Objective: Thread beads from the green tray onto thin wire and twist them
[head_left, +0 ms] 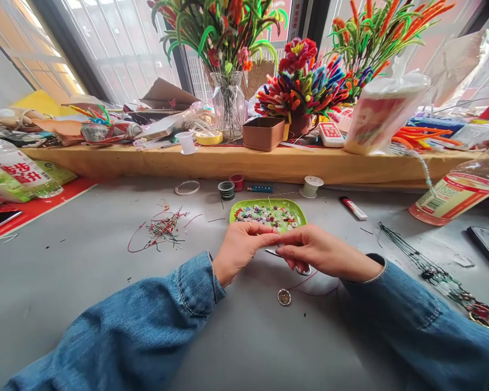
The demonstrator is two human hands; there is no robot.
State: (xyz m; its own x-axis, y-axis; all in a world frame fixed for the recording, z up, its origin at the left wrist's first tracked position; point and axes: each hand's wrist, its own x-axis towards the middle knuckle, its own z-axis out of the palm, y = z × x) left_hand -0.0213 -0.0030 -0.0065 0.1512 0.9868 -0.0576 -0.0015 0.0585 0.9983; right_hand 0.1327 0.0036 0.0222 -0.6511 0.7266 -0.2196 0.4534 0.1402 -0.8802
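My left hand (241, 245) and my right hand (315, 248) meet at the fingertips, just in front of a green tray (234, 210) of mixed beads. Both are closed in a pinch on a thin red cord (303, 282), mostly hidden by the fingers. The cord trails out below my right hand, near a round silver-rimmed pendant (284, 297) lying on the table. Under the hands, a pair of scissors (303, 270) shows only in part.
A pile of cord offcuts (165, 229) lies left. Behind the tray are a dark spool (226, 190), a red spool (237, 182), a white spool (311, 186) and a blue lighter (260, 189). Beaded cords (444, 279) and a bottle (458, 195) lie right. A cluttered ledge (167, 163) runs behind.
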